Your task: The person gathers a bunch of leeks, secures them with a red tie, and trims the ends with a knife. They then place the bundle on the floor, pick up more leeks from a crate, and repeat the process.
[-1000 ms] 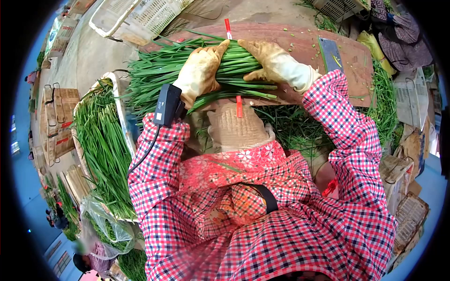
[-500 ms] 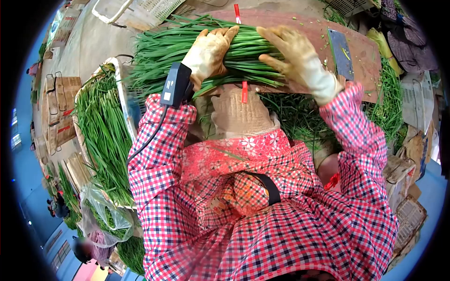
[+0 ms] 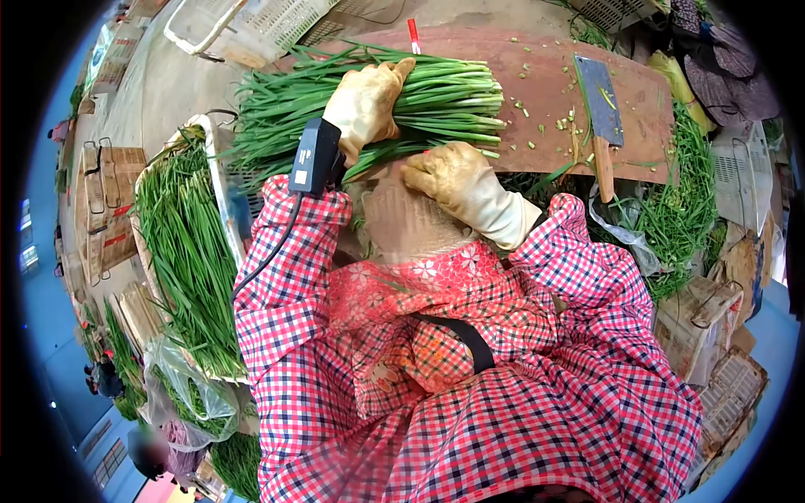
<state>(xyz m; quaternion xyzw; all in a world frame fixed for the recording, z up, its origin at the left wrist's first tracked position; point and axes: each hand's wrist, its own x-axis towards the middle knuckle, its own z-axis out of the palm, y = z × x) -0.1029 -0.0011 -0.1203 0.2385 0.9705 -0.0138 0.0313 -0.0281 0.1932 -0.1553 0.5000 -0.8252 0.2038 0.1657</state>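
Observation:
A thick bunch of garlic chives (image 3: 453, 92) lies across the brown board (image 3: 545, 117), its cut pale ends to the right and its leaves to the left. My left hand (image 3: 365, 105), in a stained glove, is wrapped over the middle of the bunch. Near the board's close edge, my right hand (image 3: 457, 180), also gloved, has its fingers closed. A bit of red shows at its fingertips, where the near end of a red strip (image 3: 413, 36) lies. The strip's far end sticks out beyond the bunch; its middle is hidden under the chives.
A cleaver (image 3: 599, 105) lies on the board's right side, its wooden handle over the near edge. Chive scraps are scattered around it. On the left stands a basket (image 3: 220, 180) full of chives. A white crate (image 3: 251, 29) is at the back, and trimmings (image 3: 679, 210) are heaped at the right.
My right hand has left the chives' cut ends and moved down to the near end of the red strip. The strip's far end has shifted slightly left and nearer. My left hand stays on the bunch.

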